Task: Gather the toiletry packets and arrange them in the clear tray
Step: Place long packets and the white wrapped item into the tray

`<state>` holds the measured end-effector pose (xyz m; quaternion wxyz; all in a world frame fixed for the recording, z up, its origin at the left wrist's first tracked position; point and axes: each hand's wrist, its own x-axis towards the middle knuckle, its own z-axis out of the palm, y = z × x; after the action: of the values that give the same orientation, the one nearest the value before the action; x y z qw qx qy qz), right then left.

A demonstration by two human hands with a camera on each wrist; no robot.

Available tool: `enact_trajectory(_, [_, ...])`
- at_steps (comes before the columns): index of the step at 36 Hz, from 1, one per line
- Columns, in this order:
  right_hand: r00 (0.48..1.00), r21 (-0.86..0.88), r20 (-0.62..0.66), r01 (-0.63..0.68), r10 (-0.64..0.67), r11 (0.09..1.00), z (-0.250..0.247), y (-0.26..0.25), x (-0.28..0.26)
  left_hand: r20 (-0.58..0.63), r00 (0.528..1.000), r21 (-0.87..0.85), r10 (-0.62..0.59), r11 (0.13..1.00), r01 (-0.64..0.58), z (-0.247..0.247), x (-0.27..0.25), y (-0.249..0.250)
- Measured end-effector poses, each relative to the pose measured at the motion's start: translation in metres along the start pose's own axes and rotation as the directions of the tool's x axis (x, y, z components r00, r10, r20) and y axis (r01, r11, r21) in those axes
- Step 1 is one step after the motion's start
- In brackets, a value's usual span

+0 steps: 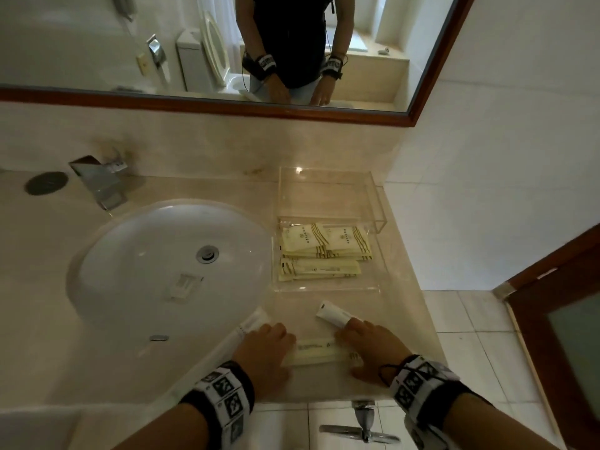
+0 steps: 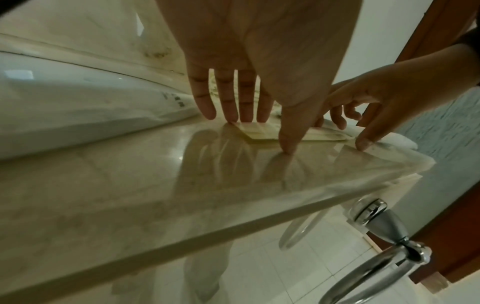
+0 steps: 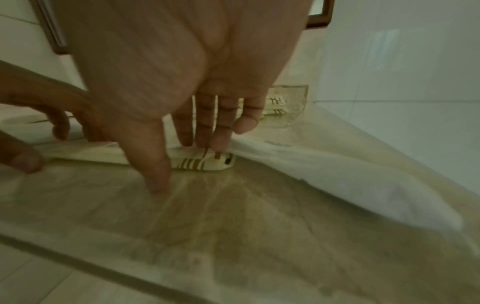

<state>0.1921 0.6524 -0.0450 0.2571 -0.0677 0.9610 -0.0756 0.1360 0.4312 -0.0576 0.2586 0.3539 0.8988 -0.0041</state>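
A long cream packet [image 1: 319,350] with brown stripes lies on the marble counter between my hands. My left hand [image 1: 269,342] touches its left end with straight fingers [image 2: 231,102], thumb on the counter. The straight fingers [image 3: 205,131] of my right hand [image 1: 367,345] press the striped right end [image 3: 205,163], with the thumb also on the counter. Neither hand grips it. Beyond the hands, the clear tray [image 1: 324,289] holds several cream packets [image 1: 324,251]. A white tube [image 1: 334,315] lies by my right fingertips, and another white tube [image 1: 255,321] lies by my left.
The white sink basin [image 1: 168,261] lies left of the tray, with the faucet [image 1: 100,183] behind it. A taller clear box [image 1: 324,196] stands behind the tray against the wall. The counter edge [image 1: 324,399] runs just under my wrists, with a chrome towel ring [image 2: 376,265] below it.
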Motion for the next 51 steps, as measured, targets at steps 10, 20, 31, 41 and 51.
enact_trajectory(10, [0.99,0.013,-0.02,-0.137,0.138,0.99,0.006,-0.013,0.007,0.019,1.0,0.038,-0.023,0.999,0.022,0.004,0.003,-0.004])
enact_trajectory(20, [0.986,0.01,-0.059,-0.154,0.155,0.988,-0.003,-0.02,0.008,0.001,1.0,-0.109,-0.001,0.994,0.001,-0.004,0.001,-0.014])
enact_trajectory(31, [0.926,0.176,-0.242,-0.253,0.291,0.951,-0.072,0.011,0.039,-0.37,0.929,-0.12,-0.012,0.992,-0.035,-0.084,0.041,-0.024])
enact_trajectory(41, [0.91,0.157,-0.224,-0.318,0.348,0.935,-0.083,0.053,0.096,-0.294,0.952,-0.157,-0.088,0.987,0.043,-0.081,0.115,-0.028])
enact_trajectory(51, [0.916,0.194,-0.217,-0.299,0.338,0.934,-0.068,0.073,0.11,-0.298,0.951,-0.172,-0.08,0.985,0.029,-0.066,0.136,-0.026])
